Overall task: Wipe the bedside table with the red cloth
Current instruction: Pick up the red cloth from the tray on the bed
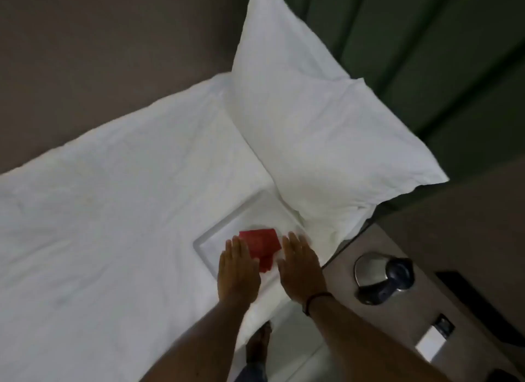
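— So where is everything?
— On the bed [113,197], near its counter-side edge, a white tray [207,248] holds the red cloth [260,243]; both hands, left [238,270] and right [302,268], hover flat and empty.
— Risk?
— Blurry, but a careless grab might drag the tray, or later wiping could knock the kettle [382,276] off the counter [341,296].

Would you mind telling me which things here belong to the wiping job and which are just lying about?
For the job: red cloth, bedside table, left hand, right hand.

Just lying about: white tray under the cloth, pillow, kettle on the table.
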Demonstrator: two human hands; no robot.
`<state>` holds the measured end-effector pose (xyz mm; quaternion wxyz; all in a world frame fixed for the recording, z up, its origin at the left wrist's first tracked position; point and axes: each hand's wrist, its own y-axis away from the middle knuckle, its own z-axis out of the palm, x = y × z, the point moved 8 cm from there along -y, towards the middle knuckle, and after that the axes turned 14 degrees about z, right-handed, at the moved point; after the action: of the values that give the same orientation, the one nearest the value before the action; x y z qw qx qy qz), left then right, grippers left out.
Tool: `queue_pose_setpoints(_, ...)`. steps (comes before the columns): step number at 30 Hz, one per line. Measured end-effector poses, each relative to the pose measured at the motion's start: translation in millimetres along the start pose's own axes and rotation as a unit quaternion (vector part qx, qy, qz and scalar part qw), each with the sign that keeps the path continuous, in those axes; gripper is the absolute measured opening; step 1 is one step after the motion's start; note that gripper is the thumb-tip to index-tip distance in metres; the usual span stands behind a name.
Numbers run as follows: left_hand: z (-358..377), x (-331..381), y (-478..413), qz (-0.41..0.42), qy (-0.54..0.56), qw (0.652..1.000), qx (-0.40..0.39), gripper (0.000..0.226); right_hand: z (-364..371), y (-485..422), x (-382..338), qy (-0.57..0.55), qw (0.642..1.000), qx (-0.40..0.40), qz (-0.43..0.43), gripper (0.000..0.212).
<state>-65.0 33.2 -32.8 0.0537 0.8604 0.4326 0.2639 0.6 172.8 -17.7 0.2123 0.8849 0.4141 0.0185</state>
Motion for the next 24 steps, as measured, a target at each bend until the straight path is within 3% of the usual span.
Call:
queue_pose_setpoints(3, 9, -30, -34, -0.105, 0.06, 0.992, 0.047, 0.059, 29, -42, -11, -0.095, 0.99, -0.091, 0.048, 0.058)
queue_pose_setpoints(6, 27, -45, -50, -0.189, 0.064, 0.98, -0.014, 0.052, 50, -68, -17, -0.156, 0.966, -0.152, 0.139, 0.068)
queue_pose_setpoints(9, 39, -56, -59, -0.22, 0.11, 0.969, -0.008, 0.047, 67, -81, -19, -0.244, 0.927, -0.177, 0.224, 0.075)
queue_pose_setpoints(12, 39, -60, -67, -0.213, 0.194, 0.957, 0.01, 0.042, 76, -87, -15, -0.356, 0.859, -0.201, 0.308, 0.071)
queue_pose_setpoints(17, 20, -59, -62, -0.192, 0.319, 0.926, 0.06, 0.036, 59, -73, 0, -0.513, 0.772, -0.209, 0.313, 0.021)
queue_pose_setpoints(21, 6, -9, -45, -0.112, 0.424, 0.898, 0.036, 0.027, 33, -33, 34, -0.639, 0.684, -0.204, 0.288, 0.04)
queue_pose_setpoints(22, 2, 9, -41, -0.092, 0.437, 0.894, 0.019, 0.028, 31, -19, 50, -0.672, 0.648, -0.201, 0.295, 0.045)
queue_pose_setpoints(24, 1, 48, -32, -0.056, 0.451, 0.891, -0.021, 0.027, 34, 11, 85, -0.753, 0.544, -0.196, 0.315, 0.057)
